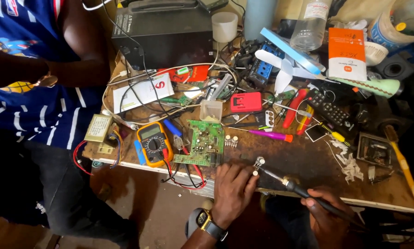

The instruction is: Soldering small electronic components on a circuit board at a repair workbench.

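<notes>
Right now my left hand (232, 189) pinches a small round metal part (259, 162) against the workbench edge (308, 196), fingertips pressed close around it. My right hand (329, 221), at five o'clock, is wrapped in a fist round the soldering iron (280, 180), tip touching the part. I'd judge it best to keep the tip steady and my fingers off the heated metal. At ten o'clock lies a green circuit board (202, 143); at one o'clock, an upright orange-and-white box (347, 54).
</notes>
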